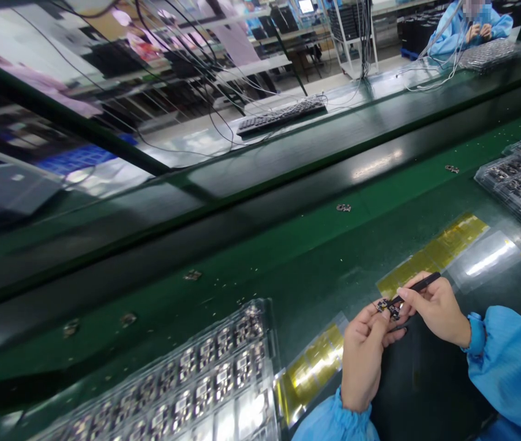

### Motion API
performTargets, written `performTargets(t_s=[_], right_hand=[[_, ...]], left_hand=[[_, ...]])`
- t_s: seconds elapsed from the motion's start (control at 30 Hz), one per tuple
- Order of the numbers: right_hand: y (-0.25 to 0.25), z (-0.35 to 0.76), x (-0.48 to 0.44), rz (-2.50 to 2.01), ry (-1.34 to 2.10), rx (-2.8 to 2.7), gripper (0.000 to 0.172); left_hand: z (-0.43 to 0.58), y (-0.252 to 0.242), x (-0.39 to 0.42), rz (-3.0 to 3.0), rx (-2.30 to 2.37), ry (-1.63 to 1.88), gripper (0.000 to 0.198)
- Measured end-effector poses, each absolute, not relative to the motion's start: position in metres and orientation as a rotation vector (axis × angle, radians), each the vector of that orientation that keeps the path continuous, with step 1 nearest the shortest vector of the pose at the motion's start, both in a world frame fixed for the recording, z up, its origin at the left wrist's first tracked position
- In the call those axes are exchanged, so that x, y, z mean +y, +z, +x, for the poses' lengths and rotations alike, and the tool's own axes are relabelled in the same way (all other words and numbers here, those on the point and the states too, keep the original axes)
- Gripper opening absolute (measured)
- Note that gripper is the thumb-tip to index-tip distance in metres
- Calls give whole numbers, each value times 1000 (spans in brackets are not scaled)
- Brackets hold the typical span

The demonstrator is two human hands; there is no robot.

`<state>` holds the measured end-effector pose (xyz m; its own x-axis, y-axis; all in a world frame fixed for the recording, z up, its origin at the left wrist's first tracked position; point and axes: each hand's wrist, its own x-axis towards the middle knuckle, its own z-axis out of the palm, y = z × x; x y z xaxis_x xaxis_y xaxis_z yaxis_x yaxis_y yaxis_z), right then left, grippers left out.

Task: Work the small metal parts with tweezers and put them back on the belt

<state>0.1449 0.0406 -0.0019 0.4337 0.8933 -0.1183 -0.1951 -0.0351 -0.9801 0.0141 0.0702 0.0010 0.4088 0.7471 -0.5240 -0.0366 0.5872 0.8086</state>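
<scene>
My left hand point(365, 346) pinches a small circuit board point(389, 308) between thumb and fingers, above the dark green work surface. Dark and metallic parts show on the board, but its details are too small to make out. In my right hand point(439, 312) is a slim black tool, which looks like tweezers point(425, 282), with its tip at the board. The fingers cover part of the board and the tool's tip. Behind the hands lies a sheet of yellow film strips point(434, 248), and another yellow sheet point(313, 361) rests left of my left hand.
A clear tray point(272, 343) of circuit boards stands at the lower left, and more stacked trays point(485, 177) at the right. Loose boards point(343, 208) lie along the green belt. A clear sheet point(487, 260) is at the right. Across the line sits a person in blue point(494, 24).
</scene>
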Motion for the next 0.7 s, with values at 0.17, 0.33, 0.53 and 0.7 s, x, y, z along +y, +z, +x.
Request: performTargets(t_s=[0.17, 0.33, 0.53, 0.7], right_hand=[[-3, 143, 37, -1310, 982, -763, 19], [-1, 147, 30, -1294, 557, -1214, 2], [-2, 173, 33, -1205, 97, -1392, 20], [-7, 179, 33, -1247, 52, -1534, 27]], left_hand=[[14, 0, 70, 810, 1056, 584, 30], [12, -2, 68, 800, 1035, 627, 26], [9, 8, 74, 753, 1116, 648, 31], [5, 30, 141, 929, 1207, 834, 36]])
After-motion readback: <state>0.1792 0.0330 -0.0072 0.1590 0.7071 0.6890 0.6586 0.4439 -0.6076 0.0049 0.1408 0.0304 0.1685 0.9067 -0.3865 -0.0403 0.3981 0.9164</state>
